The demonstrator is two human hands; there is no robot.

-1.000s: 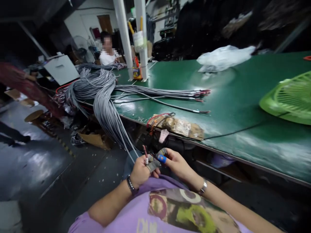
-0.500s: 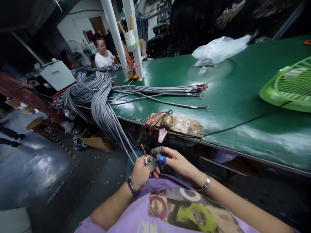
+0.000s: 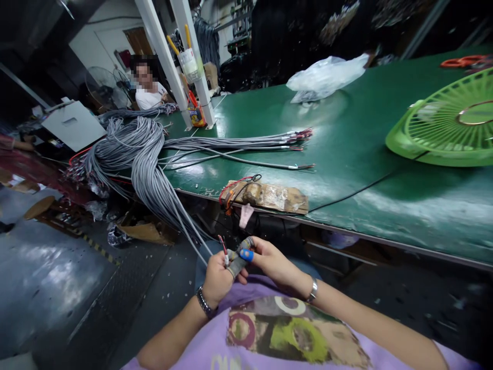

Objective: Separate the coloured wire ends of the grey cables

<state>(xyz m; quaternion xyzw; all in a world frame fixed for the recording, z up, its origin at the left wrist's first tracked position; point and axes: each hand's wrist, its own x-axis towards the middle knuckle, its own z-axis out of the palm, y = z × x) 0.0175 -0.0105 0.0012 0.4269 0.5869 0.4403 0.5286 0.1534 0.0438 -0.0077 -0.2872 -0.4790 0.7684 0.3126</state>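
My left hand [image 3: 216, 277] is closed around the end of a grey cable [image 3: 192, 237], whose thin red and white wires [image 3: 223, 245] stick up past my taped thumb. My right hand [image 3: 269, 259], with taped fingertips and a blue finger cot [image 3: 246, 254], pinches at that same cable end right beside the left. Both hands sit low, in front of my lap, just below the table's near edge. The cable runs up to a thick bundle of grey cables [image 3: 144, 154] that hangs over the edge of the green table [image 3: 346, 144].
More grey cables with stripped ends [image 3: 246, 146] lie across the table. A taped wooden block with wires [image 3: 265, 195] sits at the near edge. A green fan [image 3: 447, 126] lies at right, a white plastic bag [image 3: 323, 77] farther back. Another person [image 3: 148, 87] sits at far left.
The view has swung right and down, so everything has shifted left in frame. My hands have stayed together on the cable end, with only small finger movements.
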